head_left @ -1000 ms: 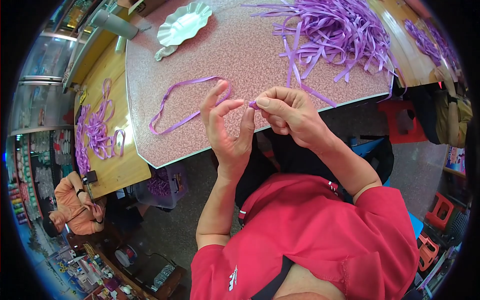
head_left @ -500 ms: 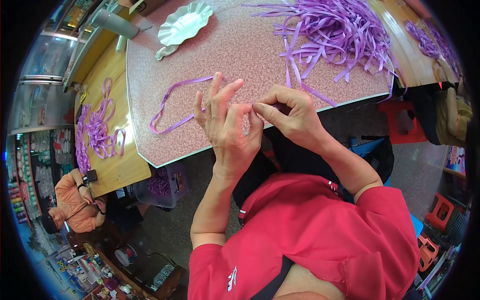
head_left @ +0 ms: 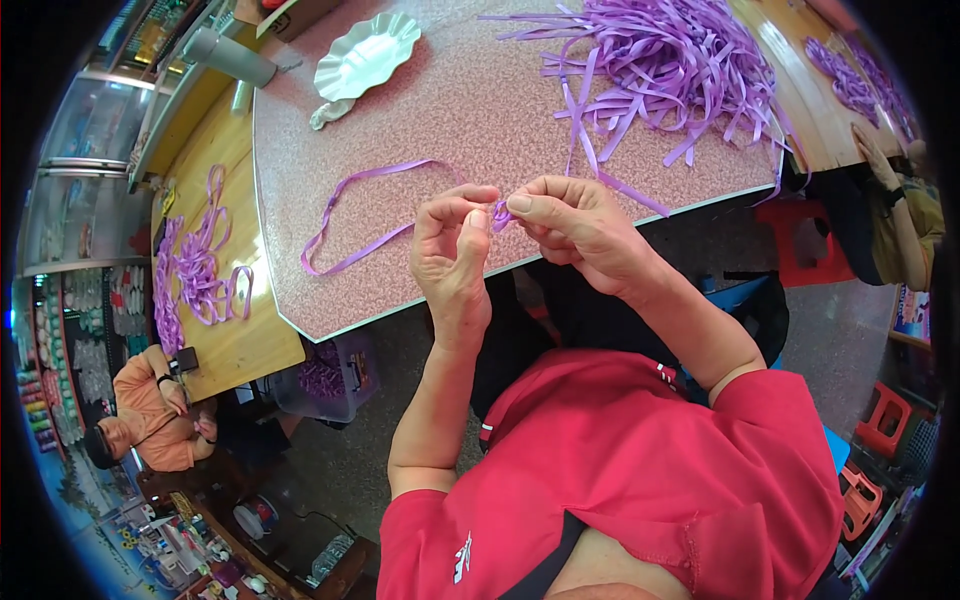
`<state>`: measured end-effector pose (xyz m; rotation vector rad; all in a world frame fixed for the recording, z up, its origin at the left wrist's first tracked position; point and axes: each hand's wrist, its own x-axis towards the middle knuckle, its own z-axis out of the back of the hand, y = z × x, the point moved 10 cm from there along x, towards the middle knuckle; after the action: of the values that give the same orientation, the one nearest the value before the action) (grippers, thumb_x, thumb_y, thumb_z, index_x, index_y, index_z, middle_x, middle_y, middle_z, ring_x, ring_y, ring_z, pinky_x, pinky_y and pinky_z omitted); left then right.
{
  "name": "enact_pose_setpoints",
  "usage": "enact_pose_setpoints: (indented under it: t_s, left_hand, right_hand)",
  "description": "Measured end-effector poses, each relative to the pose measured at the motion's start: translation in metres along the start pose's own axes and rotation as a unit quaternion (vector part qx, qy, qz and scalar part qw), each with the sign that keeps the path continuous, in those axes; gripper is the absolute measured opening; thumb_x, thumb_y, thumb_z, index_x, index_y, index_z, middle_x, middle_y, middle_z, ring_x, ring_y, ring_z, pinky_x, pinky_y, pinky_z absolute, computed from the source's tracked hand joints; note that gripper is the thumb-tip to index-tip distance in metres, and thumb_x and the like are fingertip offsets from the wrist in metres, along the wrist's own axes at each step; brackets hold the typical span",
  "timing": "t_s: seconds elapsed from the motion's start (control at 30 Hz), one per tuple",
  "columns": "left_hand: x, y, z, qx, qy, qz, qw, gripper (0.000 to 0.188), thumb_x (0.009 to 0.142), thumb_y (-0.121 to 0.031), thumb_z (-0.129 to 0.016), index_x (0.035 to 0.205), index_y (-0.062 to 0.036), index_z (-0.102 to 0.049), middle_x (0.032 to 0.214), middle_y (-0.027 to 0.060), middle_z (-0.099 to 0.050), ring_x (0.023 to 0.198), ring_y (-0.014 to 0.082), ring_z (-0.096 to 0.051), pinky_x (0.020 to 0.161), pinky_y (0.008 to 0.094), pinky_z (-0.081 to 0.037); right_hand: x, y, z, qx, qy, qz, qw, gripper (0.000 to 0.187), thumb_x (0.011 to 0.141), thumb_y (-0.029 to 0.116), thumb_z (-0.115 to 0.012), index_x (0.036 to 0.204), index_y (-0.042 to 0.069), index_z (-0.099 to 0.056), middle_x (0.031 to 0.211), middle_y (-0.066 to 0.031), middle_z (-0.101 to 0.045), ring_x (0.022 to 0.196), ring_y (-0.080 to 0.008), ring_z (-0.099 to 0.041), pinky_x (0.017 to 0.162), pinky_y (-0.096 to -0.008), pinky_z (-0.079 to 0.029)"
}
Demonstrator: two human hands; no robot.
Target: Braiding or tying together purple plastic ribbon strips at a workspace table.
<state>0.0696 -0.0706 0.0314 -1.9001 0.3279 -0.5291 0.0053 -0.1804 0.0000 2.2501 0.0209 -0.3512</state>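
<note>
A purple ribbon [head_left: 345, 186] lies in a wide loop on the pink speckled tabletop [head_left: 420, 270], and its near end rises into my hands above the table's front edge. My right hand [head_left: 575, 225] pinches a small bunched loop of it [head_left: 501, 214] between thumb and forefinger. Just left of that, my left hand [head_left: 453, 255] has its fingers bent and its thumb raised against the ribbon, closed around the strands. The exact fold of the small loop is partly covered by the fingertips.
A big heap of purple ribbons [head_left: 680, 75] covers the table's far right. At the far left stand a white scalloped dish [head_left: 368, 55] and a grey bottle [head_left: 228, 57]. More ribbons [head_left: 200, 260] lie on the wooden table at left, near a person in orange [head_left: 155, 410]. Another person's arm [head_left: 900, 210] shows at right.
My left hand's fingers, spread upward before, have curled in toward the ribbon. A small bunched loop now shows between the hands. The right hand stays pinched.
</note>
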Motion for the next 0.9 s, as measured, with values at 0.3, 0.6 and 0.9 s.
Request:
enact_pose_setpoints:
  t_s: [0.3,0.6,0.9]
  left_hand:
    - [-0.01,-0.005,-0.003,0.188,0.013,-0.045,0.981,0.013,0.1,-0.013,-0.058,0.106,-0.0006,-0.057,0.103,0.0068,-0.061,0.096,0.0115,-0.057,0.09,0.0287,-0.045]
    - [-0.009,-0.018,0.005,0.117,-0.009,-0.047,0.992,0.01,0.102,-0.012,-0.054,0.101,-0.0024,-0.056,0.094,0.0048,-0.06,0.087,0.0091,-0.056,0.08,0.0251,-0.045]
    - [-0.007,-0.018,0.007,0.261,0.02,-0.025,0.965,0.011,0.098,-0.011,-0.059,0.091,-0.0029,-0.059,0.08,0.0017,-0.061,0.075,0.009,-0.055,0.069,0.0254,-0.046]
  right_hand:
    - [-0.001,0.013,0.004,-0.072,-0.045,0.061,0.995,0.016,0.096,0.023,-0.067,0.099,0.007,-0.067,0.069,0.0093,-0.05,0.053,0.0006,-0.035,0.046,-0.018,-0.025]
    - [0.0,0.041,0.024,-0.171,-0.069,0.152,0.971,0.021,0.096,0.022,-0.068,0.106,0.004,-0.069,0.078,0.0056,-0.06,0.057,-0.0003,-0.042,0.048,-0.0176,-0.031]
    - [-0.029,0.083,-0.033,-0.577,-0.036,0.456,0.677,0.022,0.092,0.01,-0.068,0.112,0.0,-0.069,0.112,-0.0075,-0.068,0.102,-0.0135,-0.063,0.086,-0.0287,-0.05]
